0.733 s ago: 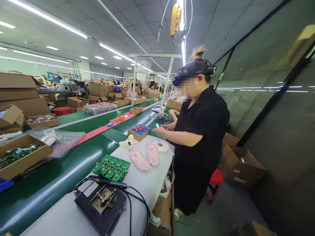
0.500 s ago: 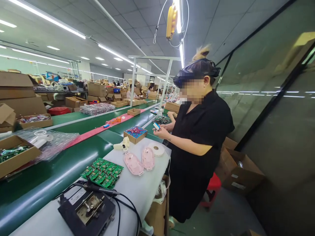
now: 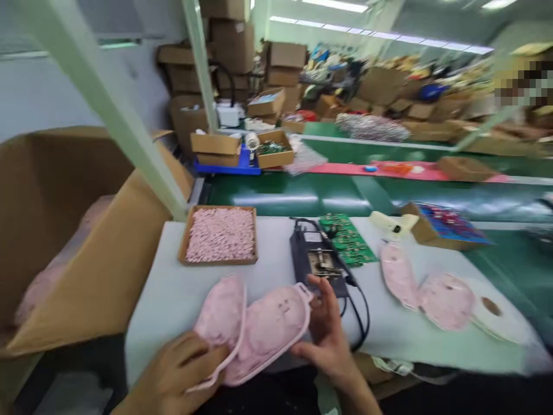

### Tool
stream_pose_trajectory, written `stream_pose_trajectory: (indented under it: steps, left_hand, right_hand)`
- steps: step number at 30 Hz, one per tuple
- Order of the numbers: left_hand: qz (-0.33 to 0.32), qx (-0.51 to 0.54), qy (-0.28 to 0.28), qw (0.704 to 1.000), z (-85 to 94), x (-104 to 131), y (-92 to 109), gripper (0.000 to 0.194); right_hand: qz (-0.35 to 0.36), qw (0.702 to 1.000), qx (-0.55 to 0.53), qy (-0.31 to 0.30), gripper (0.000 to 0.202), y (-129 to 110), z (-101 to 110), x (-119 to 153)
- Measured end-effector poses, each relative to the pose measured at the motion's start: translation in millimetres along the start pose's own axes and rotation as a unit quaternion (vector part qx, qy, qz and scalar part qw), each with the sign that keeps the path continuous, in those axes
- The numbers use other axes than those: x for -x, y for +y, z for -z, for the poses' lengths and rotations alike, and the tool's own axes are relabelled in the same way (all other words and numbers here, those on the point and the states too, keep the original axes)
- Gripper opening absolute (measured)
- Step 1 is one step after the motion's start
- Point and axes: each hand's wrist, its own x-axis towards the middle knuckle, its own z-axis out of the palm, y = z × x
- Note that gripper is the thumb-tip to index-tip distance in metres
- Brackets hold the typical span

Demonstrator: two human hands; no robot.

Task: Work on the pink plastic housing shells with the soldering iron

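Note:
Two pink plastic shell halves are in front of me, close together at the near edge of the white worktop (image 3: 173,300). My left hand (image 3: 181,369) grips their lower left end, its fingers over the rim of the smaller-looking left half (image 3: 222,314). The right half (image 3: 274,323) lies hollow side up, with small holes and a tab at its far end. Around that end curls my right hand (image 3: 326,328), thumb at the near rim and forefinger by the tab. Beyond the hands is a black bench device (image 3: 319,259) with a metal mechanism and black cables.
A cardboard tray of small pink parts (image 3: 222,233) stands back left; a large carton (image 3: 82,276) is further left. Green circuit boards (image 3: 349,239), two more pink shells (image 3: 447,300) and a white reel (image 3: 496,311) lie right. Behind runs a green conveyor (image 3: 276,193).
My view has swung from a co-worker at the right round to the worktop in front. Both my hands and the pink shell halves they hold have come into view.

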Motion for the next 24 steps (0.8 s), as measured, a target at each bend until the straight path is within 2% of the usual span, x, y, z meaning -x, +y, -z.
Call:
stream_pose_trajectory:
  steps: [3, 5, 8, 13, 16, 19, 21, 24]
  left_hand:
    - [0.022, -0.012, 0.006, 1.0, -10.5, 20, 6, 0.018]
    - [0.036, -0.005, 0.007, 0.999, -22.9, 25, 0, 0.02]
    - [0.082, 0.019, -0.005, 0.996, -36.2, 32, -7, 0.022]
    - [0.084, -0.011, 0.02, 0.996, -59.4, 41, 6, 0.018]
    - [0.071, -0.024, 0.008, 0.997, -72.2, 43, 13, 0.009]
    - [0.063, -0.007, 0.026, 0.998, -62.8, 54, 10, 0.017]
    - [0.063, -0.018, 0.036, 0.997, -42.4, 71, 0, 0.017]
    - [0.081, -0.062, 0.015, 0.995, -6.1, 104, -18, 0.016]
  right_hand:
    - [0.048, 0.993, 0.097, -0.041, 0.029, 5, 25, 6]
    - [0.113, 0.977, 0.174, -0.044, 0.015, 1, 36, 11]
    - [0.165, 0.948, 0.272, -0.033, 0.023, 1, 36, 17]
    - [0.08, 0.926, 0.356, -0.101, 0.033, 16, -1, 29]
    - [0.059, 0.892, 0.416, -0.166, 0.049, 19, -23, 32]
    - [0.035, 0.868, 0.454, -0.195, 0.063, 16, -28, 29]
    - [0.02, 0.868, 0.453, -0.202, 0.061, 14, -24, 25]
    - [0.012, 0.87, 0.454, -0.192, 0.054, 14, -16, 19]
